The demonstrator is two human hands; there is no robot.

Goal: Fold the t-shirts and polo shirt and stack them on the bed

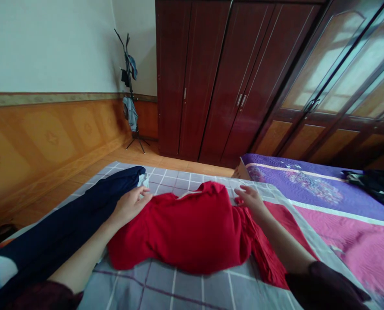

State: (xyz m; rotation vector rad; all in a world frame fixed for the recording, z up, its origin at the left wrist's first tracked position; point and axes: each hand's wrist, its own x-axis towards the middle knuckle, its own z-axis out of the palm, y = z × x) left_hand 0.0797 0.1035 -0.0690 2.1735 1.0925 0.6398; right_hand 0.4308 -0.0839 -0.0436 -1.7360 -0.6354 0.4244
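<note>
A crumpled red garment [192, 232] lies across the grey checked bedsheet [159, 284] in front of me, with looser red cloth trailing from its right side. My left hand [134, 204] is at the garment's upper left edge, its fingers slightly bent and apart, gripping nothing that I can see. My right hand [250, 199] hovers by the garment's upper right side, fingers spread and holding nothing. To the left, a long dark navy garment [91, 204] stretches along the bed's edge, partly behind my left forearm.
On the right is a purple and pink quilted bed cover [308, 178], with a black item [377, 185] on it. Dark red wardrobes [211, 86] line the far wall. A coat stand [129, 77] with hanging things stands in the corner, above wooden floor [114, 156].
</note>
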